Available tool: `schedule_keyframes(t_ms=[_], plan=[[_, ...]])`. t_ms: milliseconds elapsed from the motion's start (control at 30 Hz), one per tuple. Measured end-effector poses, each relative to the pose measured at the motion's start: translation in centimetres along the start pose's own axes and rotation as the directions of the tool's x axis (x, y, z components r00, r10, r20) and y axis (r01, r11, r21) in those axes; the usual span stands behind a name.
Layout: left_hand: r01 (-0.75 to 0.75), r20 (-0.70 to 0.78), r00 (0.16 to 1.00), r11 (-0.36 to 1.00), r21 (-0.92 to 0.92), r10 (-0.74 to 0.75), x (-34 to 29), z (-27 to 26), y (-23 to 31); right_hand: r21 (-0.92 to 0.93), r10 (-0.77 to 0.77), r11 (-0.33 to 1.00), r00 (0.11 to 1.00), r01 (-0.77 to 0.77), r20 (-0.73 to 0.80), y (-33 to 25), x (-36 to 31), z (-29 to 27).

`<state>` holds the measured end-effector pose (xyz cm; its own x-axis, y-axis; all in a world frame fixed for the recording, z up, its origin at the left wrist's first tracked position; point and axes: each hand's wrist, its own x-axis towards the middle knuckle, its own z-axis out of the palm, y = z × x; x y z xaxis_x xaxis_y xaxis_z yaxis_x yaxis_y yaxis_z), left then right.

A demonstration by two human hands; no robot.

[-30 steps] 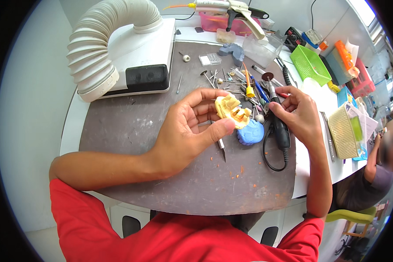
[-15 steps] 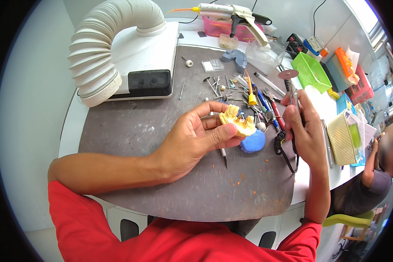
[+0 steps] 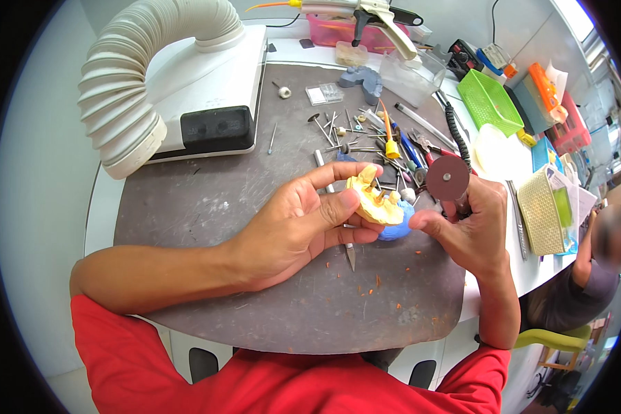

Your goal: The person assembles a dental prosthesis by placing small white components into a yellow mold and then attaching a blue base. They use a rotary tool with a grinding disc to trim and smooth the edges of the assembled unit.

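Note:
My left hand [image 3: 283, 231] is closed on a yellow plaster dental model [image 3: 383, 209], pinched between thumb and fingers above the bench. Its tooth stumps point up and towards the right. My right hand [image 3: 484, 231] grips a rotary handpiece [image 3: 463, 205], most of whose body the palm hides. At its tip a round brown cutting disc [image 3: 447, 181] turns its flat face towards me, apart from the model. Behind the model, a blue lump of putty-like material [image 3: 397, 230] lies on the bench. Under my left fingers rests a craft knife [image 3: 350, 254], its blade towards me.
Several burs and small tools [image 3: 355, 138] lie scattered beyond my hands. A white suction unit [image 3: 217, 90] with a ribbed hose [image 3: 121, 90] stands at the left. A green basket [image 3: 489, 102] and a cream basket [image 3: 539, 214] line the right. A person [image 3: 576, 293] sits at far right.
My right hand has shifted closer to the model, and the disc has turned from nearly edge-on to face me. In my left hand the model has tilted and its grip changed slightly.

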<state>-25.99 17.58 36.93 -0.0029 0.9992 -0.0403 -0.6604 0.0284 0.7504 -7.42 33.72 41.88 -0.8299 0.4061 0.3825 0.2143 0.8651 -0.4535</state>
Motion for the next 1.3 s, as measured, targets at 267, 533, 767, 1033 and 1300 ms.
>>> schedule_keyframes(t_ms=[267, 533, 767, 1033, 1300], plan=[[0.050, 0.058, 0.997, 0.999, 0.002, -0.050, -0.2, 0.1, 0.0, -0.054, -0.094, 0.994, 0.996, 0.094, 0.004, 0.4, -0.2, 0.7], [0.067, 0.155, 0.986, 0.998, -0.012, -0.064, 0.0, 0.1, 0.1, -0.075, -0.144, 0.987, 0.990, 0.144, 0.010, 0.5, -0.4, 1.2], [0.026, 0.110, 0.994, 1.000, -0.004, -0.026, 0.0, 0.5, 0.2, -0.118, -0.133, 0.984, 0.990, 0.136, 0.038, 0.1, -0.9, 1.2], [-0.003, 0.101, 0.995, 1.000, -0.006, 0.003, 0.0, 0.5, 0.0, -0.136, -0.158, 0.978, 0.987, 0.160, 0.020, 0.2, -0.9, 1.3], [-0.001, 0.072, 0.997, 1.000, 0.017, 0.000, -0.1, 0.6, 0.1, -0.147, -0.157, 0.976, 0.987, 0.160, 0.031, 0.2, -0.8, 1.3]])
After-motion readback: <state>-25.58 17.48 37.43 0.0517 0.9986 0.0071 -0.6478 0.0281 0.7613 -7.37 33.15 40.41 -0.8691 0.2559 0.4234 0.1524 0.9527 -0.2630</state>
